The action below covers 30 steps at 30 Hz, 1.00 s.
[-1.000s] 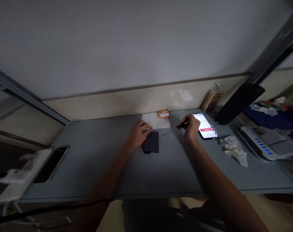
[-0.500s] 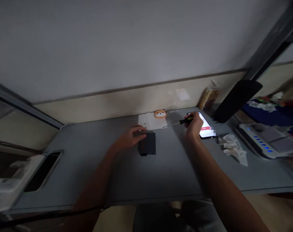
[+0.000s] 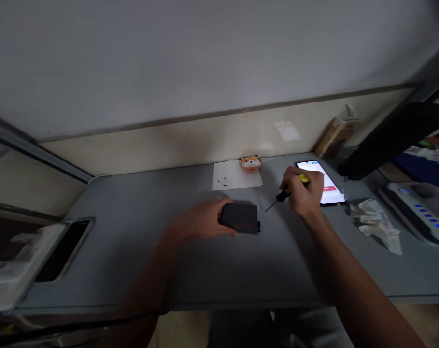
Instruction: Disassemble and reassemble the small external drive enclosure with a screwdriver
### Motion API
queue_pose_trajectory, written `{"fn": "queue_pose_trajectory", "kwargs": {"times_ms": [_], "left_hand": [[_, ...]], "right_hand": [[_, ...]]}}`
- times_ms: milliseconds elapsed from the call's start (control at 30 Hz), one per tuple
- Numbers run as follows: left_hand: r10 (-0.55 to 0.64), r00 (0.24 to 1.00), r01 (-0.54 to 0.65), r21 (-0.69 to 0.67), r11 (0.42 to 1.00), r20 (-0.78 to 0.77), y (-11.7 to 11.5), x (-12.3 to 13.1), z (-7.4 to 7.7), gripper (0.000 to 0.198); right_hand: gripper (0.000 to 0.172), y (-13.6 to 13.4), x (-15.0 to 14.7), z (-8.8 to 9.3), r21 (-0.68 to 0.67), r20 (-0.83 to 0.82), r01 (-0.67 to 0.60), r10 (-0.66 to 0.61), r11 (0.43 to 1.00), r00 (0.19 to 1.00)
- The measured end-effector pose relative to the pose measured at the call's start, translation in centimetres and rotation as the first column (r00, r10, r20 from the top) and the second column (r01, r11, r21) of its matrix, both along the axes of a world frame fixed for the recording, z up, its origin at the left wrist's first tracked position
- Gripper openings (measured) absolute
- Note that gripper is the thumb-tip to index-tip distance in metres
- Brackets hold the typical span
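My left hand (image 3: 208,219) grips the left end of a small dark box-shaped device (image 3: 241,218), thumb on the near side and fingers on the far side. A small black part juts from the device's right end. In my right hand (image 3: 305,191) is a screwdriver (image 3: 282,195) with a black and yellow handle, its thin shaft slanting down and left. The tip is a little to the right of the device, apart from it. Several tiny dark screws (image 3: 224,185) lie on a white sheet of paper (image 3: 237,180) behind the device.
An orange animal-face case (image 3: 251,163) sits on the paper's back corner. Beyond my right hand lies a lit phone (image 3: 328,183), with crumpled tissue (image 3: 376,222) and a white device with blue lights (image 3: 418,208) farther right. Another phone (image 3: 64,251) rests at the left.
My left hand has closed around the dark device, which is now turned with its length sideways. The screwdriver has swung from nearly level to pointing down. The camera view has shifted slightly.
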<state>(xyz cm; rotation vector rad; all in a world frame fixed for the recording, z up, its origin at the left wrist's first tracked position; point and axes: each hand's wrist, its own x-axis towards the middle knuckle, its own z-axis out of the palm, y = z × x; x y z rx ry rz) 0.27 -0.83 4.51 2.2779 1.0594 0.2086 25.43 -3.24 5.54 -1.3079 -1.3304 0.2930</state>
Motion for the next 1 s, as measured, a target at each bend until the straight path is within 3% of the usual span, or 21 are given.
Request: {"fn": "queue_pose_trajectory", "kwargs": {"times_ms": [100,233,433,667,833,900,1000], "left_hand": [[0.002,0.998,0.007,0.125,0.992,-0.067,-0.4,0.7,-0.5,0.056],[-0.003,0.998,0.024,0.315,0.949,-0.069,-0.5,2.0,-1.8,0.057],[0.024,0.998,-0.007,0.306,0.952,-0.051,0.0,2.2,-2.0,0.051],[0.031,1.0,-0.031,0.334,0.942,0.006,0.4,2.4,-3.3,0.049],[0.018,0.999,-0.026,0.305,0.952,0.028,0.5,2.3,-3.4,0.056],[0.002,1.0,-0.006,0.272,0.962,0.017,0.5,2.1,-3.1,0.065],[-0.025,1.0,0.02,0.218,0.976,0.017,0.5,1.5,-2.8,0.078]], "right_hand": [[0.029,-0.5,-1.0,0.4,-0.063,0.112,-0.118,0.124,0.991,0.986],[0.031,-0.7,-1.9,0.5,-0.032,0.119,-0.09,0.093,0.995,0.988],[0.029,-0.2,-0.8,-0.1,0.017,0.035,0.086,-0.086,0.996,0.996],[0.031,-0.7,-1.5,-0.2,0.051,0.046,0.034,-0.036,0.998,0.998],[0.033,-1.1,-1.6,-0.6,0.198,-0.051,0.193,-0.187,0.961,0.981],[0.034,-1.2,-2.2,-0.9,0.204,-0.059,0.153,-0.144,0.967,0.988],[0.036,-1.4,-4.0,-1.3,0.187,0.076,-0.072,0.058,0.98,0.995]]}}
